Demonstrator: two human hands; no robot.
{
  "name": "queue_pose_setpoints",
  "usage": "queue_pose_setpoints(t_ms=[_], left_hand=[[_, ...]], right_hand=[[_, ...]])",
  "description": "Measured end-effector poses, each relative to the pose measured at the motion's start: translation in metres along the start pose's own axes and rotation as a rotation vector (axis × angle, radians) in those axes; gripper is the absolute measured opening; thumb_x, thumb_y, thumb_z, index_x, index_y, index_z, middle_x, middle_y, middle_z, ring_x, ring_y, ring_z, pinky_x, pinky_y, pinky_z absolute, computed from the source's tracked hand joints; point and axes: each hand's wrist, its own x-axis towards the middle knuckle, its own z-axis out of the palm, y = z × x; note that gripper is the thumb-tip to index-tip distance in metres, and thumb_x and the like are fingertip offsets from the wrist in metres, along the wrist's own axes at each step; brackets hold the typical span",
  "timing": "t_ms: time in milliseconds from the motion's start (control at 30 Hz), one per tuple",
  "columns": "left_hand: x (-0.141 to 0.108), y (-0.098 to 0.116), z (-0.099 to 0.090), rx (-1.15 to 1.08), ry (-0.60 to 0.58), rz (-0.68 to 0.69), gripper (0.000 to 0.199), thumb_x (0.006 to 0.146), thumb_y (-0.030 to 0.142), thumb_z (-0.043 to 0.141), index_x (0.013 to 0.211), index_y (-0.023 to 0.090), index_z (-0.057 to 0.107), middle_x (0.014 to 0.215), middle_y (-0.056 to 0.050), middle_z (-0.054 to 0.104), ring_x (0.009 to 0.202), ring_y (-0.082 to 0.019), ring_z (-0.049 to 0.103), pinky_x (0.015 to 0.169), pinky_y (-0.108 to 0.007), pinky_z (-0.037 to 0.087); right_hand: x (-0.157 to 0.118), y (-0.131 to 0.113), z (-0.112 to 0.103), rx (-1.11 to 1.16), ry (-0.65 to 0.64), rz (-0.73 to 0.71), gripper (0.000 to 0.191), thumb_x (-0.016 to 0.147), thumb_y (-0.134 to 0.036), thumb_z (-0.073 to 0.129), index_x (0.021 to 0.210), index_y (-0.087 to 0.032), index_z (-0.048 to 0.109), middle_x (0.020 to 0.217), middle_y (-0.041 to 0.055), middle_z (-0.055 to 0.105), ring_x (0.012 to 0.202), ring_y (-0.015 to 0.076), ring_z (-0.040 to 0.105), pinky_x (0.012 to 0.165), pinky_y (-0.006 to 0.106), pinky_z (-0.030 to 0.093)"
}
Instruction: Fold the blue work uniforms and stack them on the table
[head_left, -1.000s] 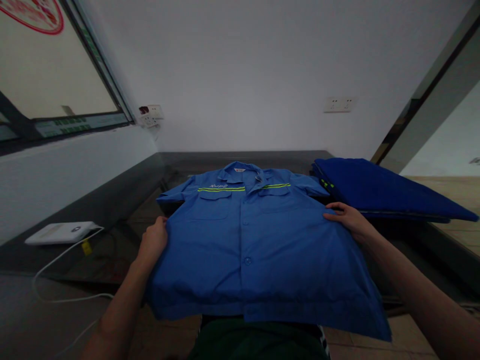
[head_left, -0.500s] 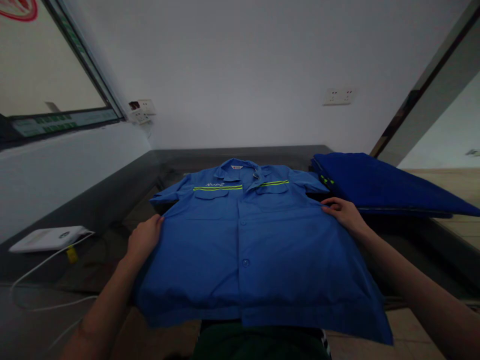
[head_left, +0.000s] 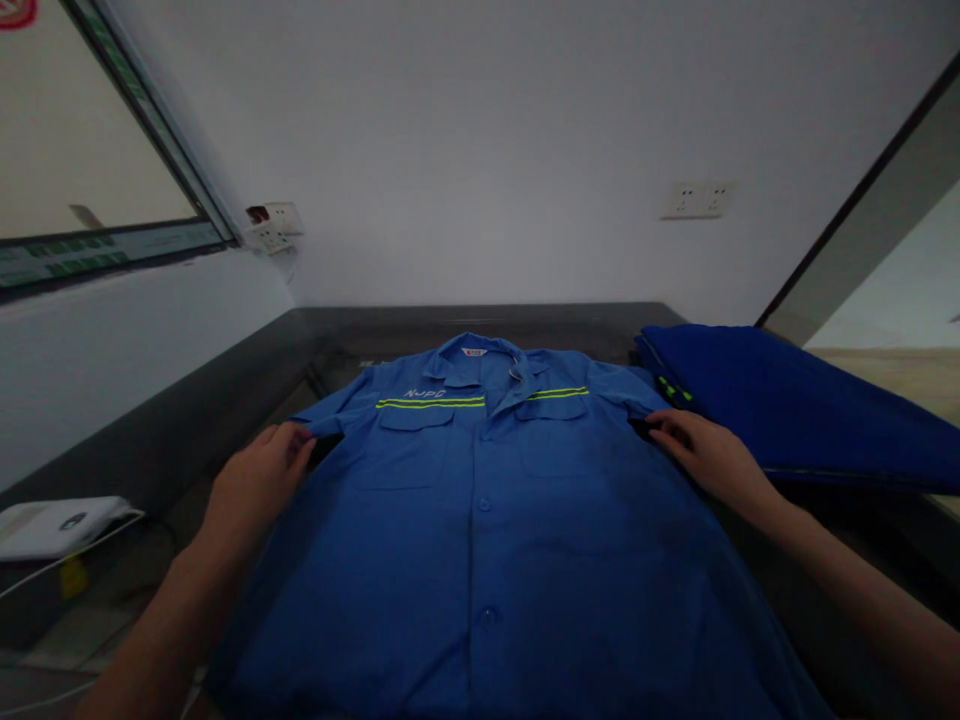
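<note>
A blue short-sleeved work shirt [head_left: 420, 540] lies front side up, collar away from me, with yellow-green stripes across the chest and white lettering over one pocket. My left hand [head_left: 259, 475] is closed at the end of the left-hand sleeve, fingertips pinching its edge. At the opposite sleeve, my right hand [head_left: 705, 455] has its thumb and fingers curled onto the cuff. The collar stands partly open, showing a white label [head_left: 474, 352]. Below the pockets, the front placket is closed, with buttons visible. The lower hem runs out of view.
Under the shirt is a dark table [head_left: 360, 325] against the wall. Folded darker blue cloth [head_left: 787, 400] is stacked on the right. To the left sit a white device [head_left: 64, 525] and a white cable [head_left: 97, 545]. Sockets [head_left: 697, 200] are on the wall.
Both hands have gone from the shirt's sides up to the sleeve ends. The view has come closer, so the shirt looks larger and its hem has left the picture.
</note>
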Motion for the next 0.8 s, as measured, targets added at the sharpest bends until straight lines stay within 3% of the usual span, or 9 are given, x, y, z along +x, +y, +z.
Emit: queue_pose_setpoints(t_ms=[100, 200, 300, 400, 500, 600, 733, 800], left_hand=[[0.058, 0.041, 0.001, -0.125, 0.121, 0.260, 0.029, 0.092, 0.033, 0.039, 0.104, 0.017, 0.059, 0.100, -0.009, 0.065, 0.090, -0.022, 0.062, 0.084, -0.036, 0.049], [0.128, 0.084, 0.030, -0.199, 0.123, 0.558, 0.028, 0.091, 0.021, 0.038, 0.104, 0.018, 0.062, 0.104, -0.008, 0.065, 0.097, -0.020, 0.061, 0.090, -0.034, 0.047], [0.191, 0.111, 0.069, -0.020, 0.097, 0.760, 0.037, 0.086, 0.006, 0.039, 0.110, 0.020, 0.064, 0.116, -0.009, 0.063, 0.110, -0.021, 0.056, 0.094, -0.036, 0.044], [0.238, 0.120, 0.096, 0.197, 0.037, 0.938, 0.043, 0.086, 0.005, 0.046, 0.119, 0.028, 0.062, 0.136, -0.008, 0.053, 0.125, -0.023, 0.046, 0.099, -0.039, 0.038], [0.268, 0.120, 0.106, 0.320, -0.054, 1.098, 0.033, 0.089, 0.014, 0.052, 0.114, 0.031, 0.065, 0.144, -0.004, 0.046, 0.132, -0.022, 0.040, 0.103, -0.038, 0.033], [0.288, 0.118, 0.106, 0.321, -0.157, 1.165, 0.020, 0.089, 0.019, 0.055, 0.100, 0.028, 0.070, 0.142, -0.001, 0.050, 0.132, -0.019, 0.040, 0.105, -0.033, 0.030], [0.306, 0.119, 0.101, 0.256, -0.315, 1.219, 0.022, 0.088, 0.015, 0.055, 0.091, 0.029, 0.071, 0.129, 0.001, 0.062, 0.133, -0.014, 0.041, 0.110, -0.030, 0.025], [0.312, 0.120, 0.098, 0.260, -0.345, 1.246, 0.024, 0.088, 0.012, 0.054, 0.089, 0.029, 0.070, 0.125, 0.002, 0.065, 0.132, -0.013, 0.043, 0.112, -0.030, 0.023]], right_hand=[[0.055, -0.026, 0.001, 0.040, -0.026, -0.258, 0.029, 0.091, -0.031, 0.043, 0.105, -0.022, 0.067, 0.105, 0.0066, 0.070, 0.094, 0.0230, 0.064, 0.086, 0.038, 0.050], [0.118, -0.051, 0.025, 0.009, -0.135, -0.435, 0.030, 0.092, -0.022, 0.042, 0.107, -0.022, 0.068, 0.109, 0.0065, 0.069, 0.103, 0.0221, 0.062, 0.093, 0.038, 0.048], [0.172, -0.066, 0.059, -0.071, -0.210, -0.500, 0.036, 0.089, -0.010, 0.042, 0.112, -0.023, 0.068, 0.112, 0.0060, 0.067, 0.107, 0.0206, 0.060, 0.095, 0.035, 0.046], [0.207, -0.070, 0.089, -0.150, -0.250, -0.552, 0.051, 0.084, 0.001, 0.042, 0.119, -0.027, 0.065, 0.122, 0.0057, 0.062, 0.113, 0.0195, 0.056, 0.097, 0.033, 0.045], [0.225, -0.068, 0.108, -0.193, -0.294, -0.636, 0.056, 0.081, 0.003, 0.048, 0.122, -0.032, 0.064, 0.133, 0.0065, 0.055, 0.118, 0.0210, 0.051, 0.097, 0.036, 0.044], [0.237, -0.066, 0.115, -0.188, -0.351, -0.720, 0.044, 0.081, -0.003, 0.057, 0.116, -0.027, 0.068, 0.136, 0.0098, 0.052, 0.122, 0.0238, 0.048, 0.098, 0.038, 0.043], [0.258, -0.066, 0.117, -0.215, -0.451, -0.840, 0.026, 0.079, -0.013, 0.066, 0.102, -0.023, 0.073, 0.132, 0.0082, 0.058, 0.129, 0.0269, 0.043, 0.100, 0.040, 0.041], [0.269, -0.067, 0.115, -0.258, -0.509, -0.857, 0.024, 0.080, -0.017, 0.067, 0.102, -0.023, 0.072, 0.123, 0.0078, 0.064, 0.122, 0.0255, 0.051, 0.098, 0.038, 0.042]])
